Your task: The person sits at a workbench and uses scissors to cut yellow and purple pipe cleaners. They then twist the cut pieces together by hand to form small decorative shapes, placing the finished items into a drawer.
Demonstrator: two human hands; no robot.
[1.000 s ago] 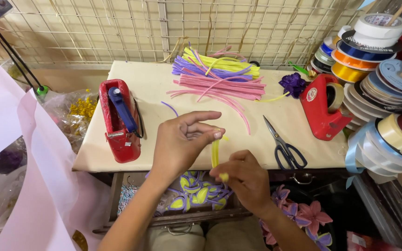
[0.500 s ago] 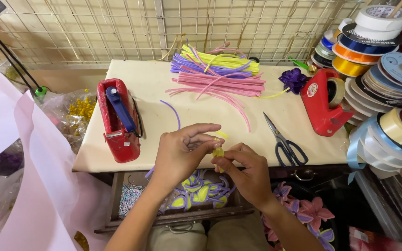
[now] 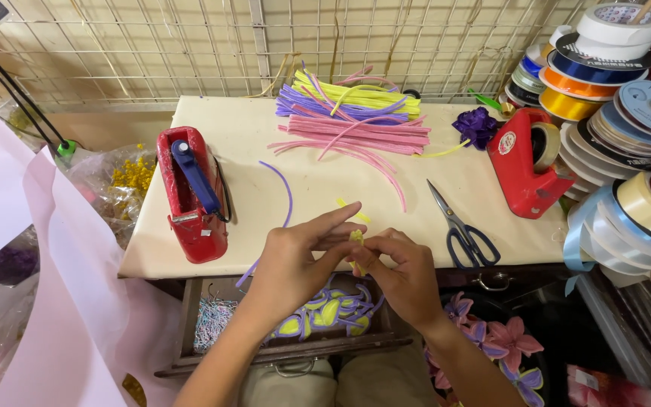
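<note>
My left hand and my right hand meet over the table's front edge. Between their fingertips they pinch a short yellow pipe cleaner, bent into a small fold. A purple pipe cleaner lies curved on the cream table just beyond my left hand. Farther back lie piles of pink pipe cleaners, purple ones and yellow ones.
A red stapler-like tool stands left, black scissors right, a red tape dispenser beyond them. Ribbon spools stack at the right edge. An open drawer holds made petals. Pink flowers sit below right. Pink paper hangs left.
The yellow pipe cleaner was held straight and upright; now it is folded short between both hands' fingertips, which have drawn together.
</note>
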